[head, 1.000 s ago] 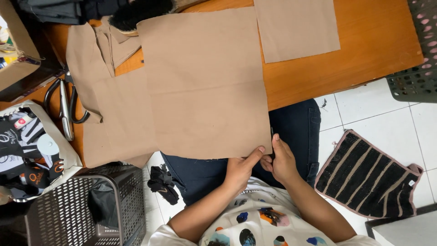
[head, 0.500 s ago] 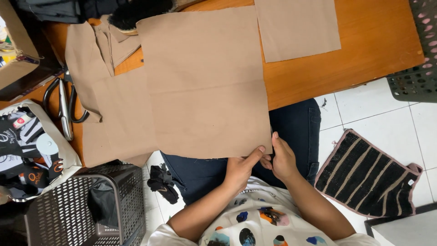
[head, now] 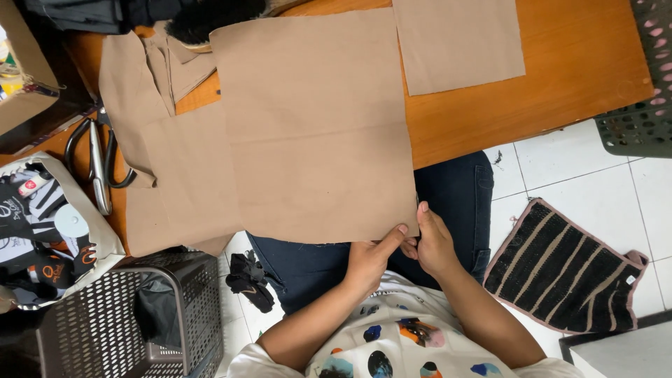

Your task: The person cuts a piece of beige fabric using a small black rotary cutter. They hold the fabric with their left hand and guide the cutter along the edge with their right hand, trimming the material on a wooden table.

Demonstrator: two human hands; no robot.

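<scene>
So it's an orange wooden table (head: 560, 84) over white floor tiles (head: 560, 168), striped mat (head: 560, 266) at right, grey basket (head: 126, 322) at left. Both the left hand (head: 367, 259) and right hand (head: 432, 241) pinch the near corner of the big tan cloth (head: 315, 126) hanging off the table edge. Scissors (head: 98, 161) lie beside a printed tote bag (head: 42, 231).

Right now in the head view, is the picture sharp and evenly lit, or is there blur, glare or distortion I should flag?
Head view: sharp overall, no motion blur on the left hand or right hand; soft, even light with faint shadows under the large tan fabric sheet; mild sheen on the wooden table and white floor tiles, no harsh glare; the top-left corner is dark.
</scene>
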